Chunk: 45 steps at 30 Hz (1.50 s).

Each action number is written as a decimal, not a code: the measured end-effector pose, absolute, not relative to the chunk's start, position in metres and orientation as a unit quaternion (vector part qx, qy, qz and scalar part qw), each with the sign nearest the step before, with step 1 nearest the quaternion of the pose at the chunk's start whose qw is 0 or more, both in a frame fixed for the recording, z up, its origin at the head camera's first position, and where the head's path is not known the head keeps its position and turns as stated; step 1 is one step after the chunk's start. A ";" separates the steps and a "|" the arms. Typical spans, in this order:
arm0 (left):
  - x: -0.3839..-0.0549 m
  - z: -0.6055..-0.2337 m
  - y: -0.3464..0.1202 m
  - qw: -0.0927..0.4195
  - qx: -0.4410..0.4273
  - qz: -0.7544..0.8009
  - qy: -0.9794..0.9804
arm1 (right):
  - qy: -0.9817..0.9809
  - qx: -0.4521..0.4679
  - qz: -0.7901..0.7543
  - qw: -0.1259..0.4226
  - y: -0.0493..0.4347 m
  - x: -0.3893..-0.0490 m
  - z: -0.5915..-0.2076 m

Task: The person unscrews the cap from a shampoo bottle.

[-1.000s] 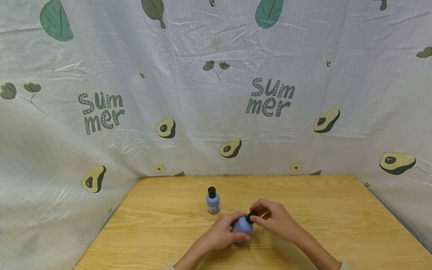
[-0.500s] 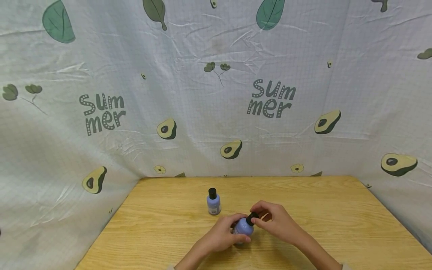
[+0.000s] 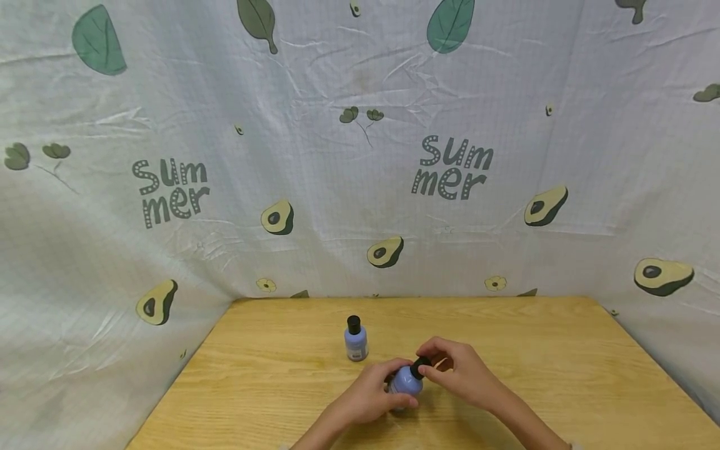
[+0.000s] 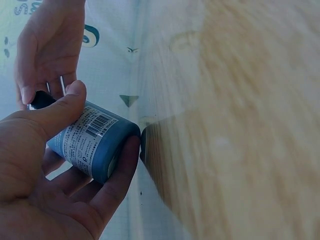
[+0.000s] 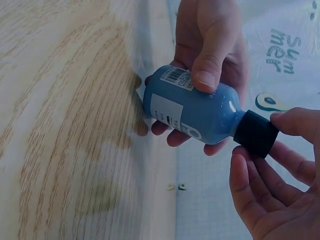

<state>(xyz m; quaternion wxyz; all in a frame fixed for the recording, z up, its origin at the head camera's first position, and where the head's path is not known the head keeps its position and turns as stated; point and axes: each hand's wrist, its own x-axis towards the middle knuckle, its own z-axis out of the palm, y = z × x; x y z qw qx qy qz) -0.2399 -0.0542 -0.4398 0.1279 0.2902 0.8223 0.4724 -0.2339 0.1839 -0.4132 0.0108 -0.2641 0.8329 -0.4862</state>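
Held bottle (image 5: 210, 112) gripped at both ends, cap (image 5: 256, 134) on the neck

Surroundings: a pale, wrinkled hanging cloth (image 3: 332, 181) forms the background and both sides, printed with avocados, leaves and the word "summer". What lies behind it is out of sight.

Surface: a light table (image 3: 264, 369) with visible wood grain; its far edge runs along the foot of the cloth. The wrist views show soft reflections on its top.

Hands: close together over the near part of the table. The left hand (image 3: 375, 392) is wrapped round the bottle's body, thumb on one side and fingers on the other. The right hand (image 3: 458, 372) pinches the cap between thumb and fingers.

Bottles: the held one, blue, is tilted with its cap end toward the right hand; whether its base touches the table cannot be told. A matching second bottle (image 3: 355, 345) stands upright farther back and to the left, near but apart from the hands, its own black lid (image 3: 354, 324) in place.

Progress, as judged: the grip on body and cap is established. The cap sits on the neck with no gap apparent; whether it is tight or loose cannot be determined. Removal is not done, and the second bottle is untouched.
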 end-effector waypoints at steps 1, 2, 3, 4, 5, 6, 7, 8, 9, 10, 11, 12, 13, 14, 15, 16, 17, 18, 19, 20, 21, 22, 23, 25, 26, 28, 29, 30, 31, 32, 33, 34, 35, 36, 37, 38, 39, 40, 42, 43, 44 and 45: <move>-0.240 -0.440 -0.054 0.127 0.291 0.473 0.822 | 0.832 -0.266 -0.486 0.010 0.184 -0.234 -0.413; -0.240 -0.439 -0.054 0.126 0.290 0.473 0.822 | 0.833 -0.267 -0.485 0.008 0.184 -0.234 -0.413; -0.240 -0.439 -0.054 0.124 0.291 0.473 0.823 | 0.833 -0.267 -0.485 0.007 0.184 -0.234 -0.413; -0.240 -0.439 -0.054 0.123 0.291 0.473 0.822 | 0.834 -0.266 -0.483 0.005 0.184 -0.235 -0.412; -0.240 -0.439 -0.054 0.122 0.291 0.473 0.823 | 0.835 -0.265 -0.483 0.004 0.184 -0.235 -0.412; -0.240 -0.439 -0.054 0.122 0.292 0.473 0.823 | 0.836 -0.263 -0.482 0.004 0.184 -0.235 -0.411; -0.240 -0.439 -0.054 0.121 0.292 0.472 0.823 | 0.837 -0.261 -0.480 0.003 0.184 -0.236 -0.411; -0.241 -0.438 -0.054 0.120 0.292 0.472 0.823 | 0.839 -0.261 -0.478 0.002 0.184 -0.236 -0.411; -0.241 -0.438 -0.054 0.120 0.292 0.471 0.823 | 0.839 -0.260 -0.477 0.002 0.184 -0.236 -0.410; -0.241 -0.438 -0.054 0.120 0.292 0.470 0.824 | 0.840 -0.261 -0.475 0.002 0.185 -0.236 -0.410; -0.241 -0.438 -0.053 0.120 0.292 0.469 0.825 | 0.840 -0.263 -0.474 0.002 0.185 -0.236 -0.410; -0.241 -0.438 -0.053 0.121 0.292 0.468 0.825 | 0.840 -0.264 -0.473 0.002 0.185 -0.236 -0.411; -0.241 -0.438 -0.053 0.122 0.292 0.468 0.825 | 0.840 -0.266 -0.472 0.003 0.185 -0.236 -0.411; -0.241 -0.439 -0.053 0.123 0.293 0.467 0.825 | 0.840 -0.267 -0.472 0.003 0.186 -0.236 -0.411; -0.241 -0.439 -0.052 0.123 0.292 0.467 0.825 | 0.840 -0.267 -0.472 0.002 0.186 -0.236 -0.411; -0.241 -0.439 -0.053 0.124 0.292 0.467 0.825 | 0.841 -0.266 -0.472 0.001 0.186 -0.236 -0.412; -0.241 -0.439 -0.053 0.124 0.293 0.467 0.825 | 0.841 -0.264 -0.472 0.002 0.186 -0.236 -0.412; -0.241 -0.439 -0.053 0.124 0.293 0.467 0.825 | 0.842 -0.262 -0.472 0.002 0.186 -0.236 -0.413; -0.241 -0.440 -0.053 0.123 0.293 0.467 0.825 | 0.843 -0.261 -0.471 0.003 0.186 -0.236 -0.413; -0.241 -0.440 -0.053 0.124 0.292 0.468 0.825 | 0.844 -0.258 -0.470 0.003 0.186 -0.235 -0.413; -0.240 -0.440 -0.053 0.124 0.292 0.468 0.825 | 0.844 -0.257 -0.470 0.004 0.186 -0.235 -0.413; -0.240 -0.440 -0.052 0.125 0.292 0.468 0.825 | 0.845 -0.257 -0.469 0.004 0.186 -0.235 -0.413; -0.240 -0.440 -0.052 0.126 0.292 0.467 0.825 | 0.845 -0.258 -0.468 0.006 0.187 -0.235 -0.414; -0.240 -0.440 -0.052 0.127 0.291 0.466 0.826 | 0.845 -0.261 -0.467 0.006 0.187 -0.235 -0.413; -0.240 -0.440 -0.052 0.127 0.291 0.466 0.826 | 0.844 -0.264 -0.467 0.005 0.188 -0.234 -0.413; -0.240 -0.440 -0.052 0.126 0.290 0.465 0.827 | 0.843 -0.270 -0.466 0.006 0.188 -0.234 -0.413; -0.240 -0.441 -0.052 0.125 0.291 0.465 0.827 | 0.842 -0.273 -0.466 0.006 0.188 -0.234 -0.412; -0.240 -0.441 -0.053 0.125 0.291 0.465 0.827 | 0.842 -0.275 -0.465 0.006 0.187 -0.234 -0.412; -0.240 -0.441 -0.053 0.125 0.291 0.465 0.827 | 0.841 -0.276 -0.465 0.005 0.187 -0.234 -0.412; -0.241 -0.441 -0.053 0.124 0.291 0.465 0.827 | 0.842 -0.276 -0.464 0.004 0.187 -0.235 -0.412; -0.241 -0.440 -0.053 0.124 0.292 0.465 0.827 | 0.842 -0.275 -0.463 0.003 0.187 -0.235 -0.411; -0.241 -0.440 -0.054 0.124 0.292 0.465 0.826 | 0.843 -0.274 -0.464 0.002 0.186 -0.235 -0.411; -0.241 -0.440 -0.054 0.124 0.293 0.465 0.826 | 0.844 -0.271 -0.462 0.002 0.186 -0.235 -0.411; -0.241 -0.440 -0.054 0.124 0.293 0.465 0.826 | 0.846 -0.269 -0.461 0.001 0.186 -0.235 -0.411; -0.241 -0.440 -0.053 0.124 0.293 0.466 0.826 | 0.847 -0.266 -0.460 0.000 0.186 -0.235 -0.411; -0.241 -0.439 -0.053 0.122 0.294 0.466 0.826 | 0.849 -0.265 -0.458 -0.001 0.186 -0.235 -0.411; -0.240 -0.439 -0.053 0.121 0.294 0.465 0.826 | 0.850 -0.264 -0.456 -0.002 0.186 -0.235 -0.411; -0.240 -0.439 -0.053 0.119 0.295 0.464 0.827 | 0.851 -0.262 -0.454 -0.002 0.186 -0.235 -0.411; -0.240 -0.439 -0.053 0.117 0.295 0.461 0.829 | 0.852 -0.262 -0.452 -0.001 0.186 -0.235 -0.411; -0.240 -0.439 -0.053 0.117 0.296 0.460 0.829 | 0.852 -0.263 -0.452 0.000 0.187 -0.235 -0.411; -0.240 -0.440 -0.053 0.117 0.296 0.458 0.830 | 0.852 -0.264 -0.452 0.002 0.187 -0.235 -0.412; -0.240 -0.440 -0.053 0.117 0.297 0.456 0.831 | 0.852 -0.264 -0.452 0.004 0.187 -0.234 -0.412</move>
